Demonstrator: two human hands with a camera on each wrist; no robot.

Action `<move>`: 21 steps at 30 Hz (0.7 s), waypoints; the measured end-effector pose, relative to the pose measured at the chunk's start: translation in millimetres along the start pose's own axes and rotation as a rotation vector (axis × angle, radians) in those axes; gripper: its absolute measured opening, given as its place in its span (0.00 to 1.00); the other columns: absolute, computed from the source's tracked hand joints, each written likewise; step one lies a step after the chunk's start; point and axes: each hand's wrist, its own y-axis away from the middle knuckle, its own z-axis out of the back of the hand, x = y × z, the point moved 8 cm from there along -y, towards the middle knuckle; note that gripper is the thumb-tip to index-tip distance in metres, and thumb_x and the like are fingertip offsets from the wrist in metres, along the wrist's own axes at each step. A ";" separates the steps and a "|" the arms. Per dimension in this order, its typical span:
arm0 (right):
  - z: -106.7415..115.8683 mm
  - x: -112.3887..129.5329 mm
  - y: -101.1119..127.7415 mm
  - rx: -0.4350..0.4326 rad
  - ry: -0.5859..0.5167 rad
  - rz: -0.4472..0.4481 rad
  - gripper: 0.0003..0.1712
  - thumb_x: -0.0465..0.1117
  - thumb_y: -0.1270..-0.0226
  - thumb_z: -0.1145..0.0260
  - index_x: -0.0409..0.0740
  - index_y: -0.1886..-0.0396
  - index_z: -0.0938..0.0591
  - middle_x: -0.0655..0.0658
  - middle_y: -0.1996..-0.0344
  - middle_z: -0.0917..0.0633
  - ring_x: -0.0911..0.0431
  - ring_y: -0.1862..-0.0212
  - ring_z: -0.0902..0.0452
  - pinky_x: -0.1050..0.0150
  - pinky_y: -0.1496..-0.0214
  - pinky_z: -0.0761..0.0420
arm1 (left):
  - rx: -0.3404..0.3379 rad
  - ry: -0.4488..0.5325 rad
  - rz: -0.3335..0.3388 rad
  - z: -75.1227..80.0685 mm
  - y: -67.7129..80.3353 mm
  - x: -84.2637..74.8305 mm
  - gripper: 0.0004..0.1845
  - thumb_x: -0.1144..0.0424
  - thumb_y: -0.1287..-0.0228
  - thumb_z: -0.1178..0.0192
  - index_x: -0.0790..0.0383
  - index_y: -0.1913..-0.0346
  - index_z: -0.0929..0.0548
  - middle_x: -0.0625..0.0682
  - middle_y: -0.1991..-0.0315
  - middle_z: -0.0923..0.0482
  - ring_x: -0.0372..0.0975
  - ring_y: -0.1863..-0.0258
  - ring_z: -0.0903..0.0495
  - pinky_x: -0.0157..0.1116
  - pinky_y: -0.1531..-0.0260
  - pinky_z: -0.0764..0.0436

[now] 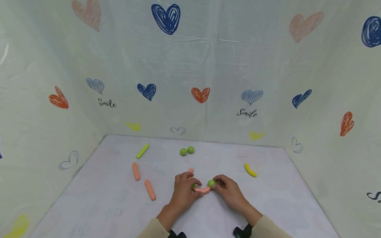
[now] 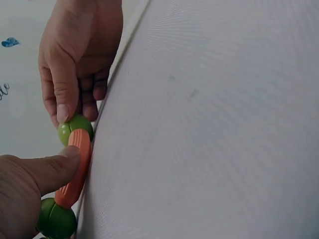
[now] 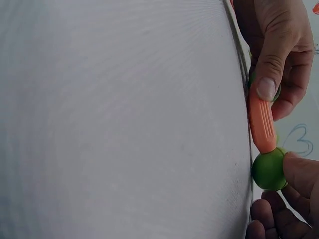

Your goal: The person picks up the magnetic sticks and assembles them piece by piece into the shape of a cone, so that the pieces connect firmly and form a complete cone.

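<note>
Between the hands lies a curved orange toy rod [image 1: 203, 190], grooved lengthwise on top, with a green ball at each end. My left hand [image 1: 184, 189] pinches the rod near its left end, the thumb [image 2: 57, 169] along its side. The left green ball [image 2: 56, 220] is partly covered by that hand. My right hand [image 1: 230, 192] holds the other green ball [image 3: 269, 170] between thumb and fingers, right at the rod's end. Just beyond the left hand shows the tip of another orange rod [image 1: 190, 170], mostly hidden.
Two straight orange rods [image 1: 136, 171] and a lime-green rod [image 1: 142, 151] lie on the left of the white table [image 1: 113, 211]. Two green balls [image 1: 183, 152] sit side by side at the back. A curved yellow rod [image 1: 250, 170] lies to the right. Heart-printed sheeting [image 1: 220, 72] surrounds the table.
</note>
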 end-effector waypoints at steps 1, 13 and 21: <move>-0.6 -0.5 -0.5 0.003 -0.004 0.000 0.13 0.39 0.30 0.27 0.46 0.47 0.14 0.52 0.62 0.15 0.58 0.59 0.23 0.66 0.57 0.22 | -0.001 -0.006 -0.008 -0.3 0.3 -0.2 0.11 0.57 0.45 0.19 0.50 0.60 0.09 0.57 0.38 0.23 0.55 0.35 0.34 0.56 0.38 0.29; -2.3 -0.9 0.0 0.001 0.016 0.034 0.18 0.35 0.36 0.23 0.47 0.47 0.14 0.50 0.61 0.15 0.58 0.61 0.23 0.67 0.60 0.22 | -0.008 -0.015 -0.025 0.4 1.8 -1.4 0.05 0.59 0.42 0.21 0.49 0.64 0.07 0.54 0.40 0.23 0.52 0.37 0.34 0.52 0.40 0.26; -3.3 -1.2 -0.5 0.001 0.031 0.004 0.17 0.36 0.36 0.22 0.49 0.48 0.13 0.51 0.61 0.15 0.58 0.61 0.24 0.67 0.61 0.24 | -0.009 -0.021 -0.005 0.3 1.9 1.2 0.06 0.59 0.42 0.20 0.49 0.63 0.07 0.54 0.41 0.23 0.52 0.38 0.34 0.51 0.41 0.26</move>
